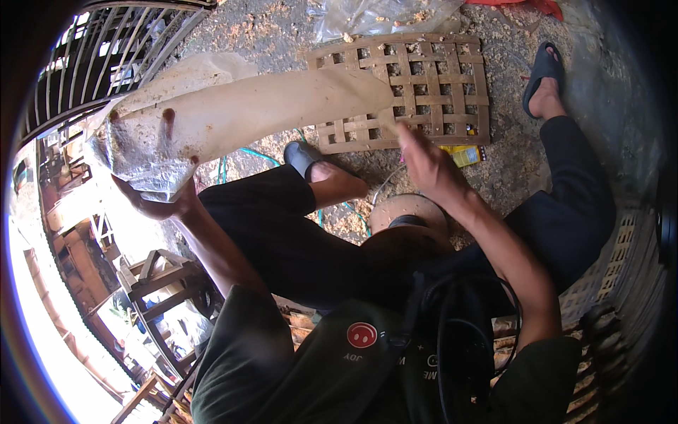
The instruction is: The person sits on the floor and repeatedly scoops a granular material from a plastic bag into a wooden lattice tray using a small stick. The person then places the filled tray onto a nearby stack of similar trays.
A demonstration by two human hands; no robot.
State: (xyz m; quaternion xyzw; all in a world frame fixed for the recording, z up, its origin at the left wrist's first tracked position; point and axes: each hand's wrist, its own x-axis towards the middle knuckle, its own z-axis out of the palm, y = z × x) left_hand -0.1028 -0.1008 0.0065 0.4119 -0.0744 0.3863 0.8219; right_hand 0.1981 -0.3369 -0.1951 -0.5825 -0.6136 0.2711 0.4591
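A long, pale translucent sheet or bag (247,106), stained brown at its crinkled left end, stretches across the upper left. My left hand (155,198) grips that crinkled end from below. My right hand (431,166) is closed around the narrow right end of the same pale material, though its fingertips are slightly blurred. Below and between my hands, a round brown object (406,206) sits between my legs, partly hidden by them.
A woven slatted mat (441,78) lies on the littered floor, with clear plastic (381,14), red material (514,8), a yellow packet (466,155) and green cord (258,154) nearby. Slatted cages (99,53) stand upper left, a wooden frame (159,275) lower left.
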